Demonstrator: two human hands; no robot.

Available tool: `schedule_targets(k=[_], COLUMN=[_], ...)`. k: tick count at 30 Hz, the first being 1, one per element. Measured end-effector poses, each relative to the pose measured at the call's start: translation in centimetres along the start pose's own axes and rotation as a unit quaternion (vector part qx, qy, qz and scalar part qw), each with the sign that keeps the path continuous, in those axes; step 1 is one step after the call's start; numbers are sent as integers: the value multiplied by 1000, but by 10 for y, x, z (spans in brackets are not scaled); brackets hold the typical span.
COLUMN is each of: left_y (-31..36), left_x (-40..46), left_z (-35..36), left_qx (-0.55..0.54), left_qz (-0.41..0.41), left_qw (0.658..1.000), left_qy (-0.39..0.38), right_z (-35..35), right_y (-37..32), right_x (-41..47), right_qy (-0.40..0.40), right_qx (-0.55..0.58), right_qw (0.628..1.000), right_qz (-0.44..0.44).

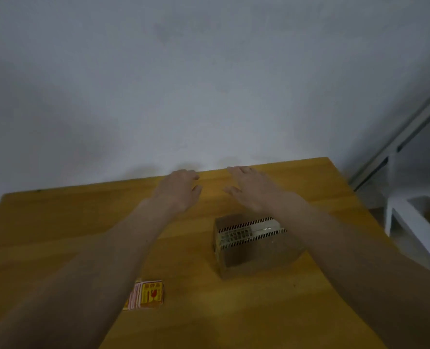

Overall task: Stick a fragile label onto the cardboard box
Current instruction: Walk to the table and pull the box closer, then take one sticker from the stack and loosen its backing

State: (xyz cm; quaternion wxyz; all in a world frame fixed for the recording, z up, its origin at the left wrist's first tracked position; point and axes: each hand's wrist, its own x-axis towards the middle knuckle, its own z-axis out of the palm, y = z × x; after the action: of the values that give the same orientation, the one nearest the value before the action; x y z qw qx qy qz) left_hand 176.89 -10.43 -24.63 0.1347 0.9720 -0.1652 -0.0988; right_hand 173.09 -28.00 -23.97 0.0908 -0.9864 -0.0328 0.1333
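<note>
A small brown cardboard box (254,250) sits on the wooden table (58,235), right of centre, with a striped white tape band across its top. A stack of orange-and-red fragile labels (147,294) lies near the table's front, partly hidden under my left forearm. My left hand (180,188) is stretched out over the far part of the table, palm down, fingers relaxed, holding nothing. My right hand (251,186) hovers beside it, beyond the box, fingers straight and empty. My right forearm crosses above the box's right end.
A pale wall (209,84) stands directly behind the table's far edge. A white metal frame (410,217) stands off the table's right side. The picture is dim and slightly blurred.
</note>
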Motion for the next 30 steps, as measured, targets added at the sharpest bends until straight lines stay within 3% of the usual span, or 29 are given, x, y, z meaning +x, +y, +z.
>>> schedule_targets(k=[5,13,19,25,30], left_y=[-7,-29,-15,-2,-1], left_x=[20,20,-42,-131,-202], left_z=[47,98,101,91,120], left_qx=[24,52,52,70,132], left_qz=[-55,-60,-41,-47,-59], left_qw=[997,984,976,969,970], left_qy=[46,157,206,233,198], right_z=[30,62,63,79,123], right_y=[37,63,49,23,-2], right_x=[38,55,-15,-102,-152], right_qy=[-4,115,222,253,253], right_qx=[-69,8,22,-19,-35], right_qw=[997,992,971,960,956], right_qz=[-24,-42,-88,-119,-147])
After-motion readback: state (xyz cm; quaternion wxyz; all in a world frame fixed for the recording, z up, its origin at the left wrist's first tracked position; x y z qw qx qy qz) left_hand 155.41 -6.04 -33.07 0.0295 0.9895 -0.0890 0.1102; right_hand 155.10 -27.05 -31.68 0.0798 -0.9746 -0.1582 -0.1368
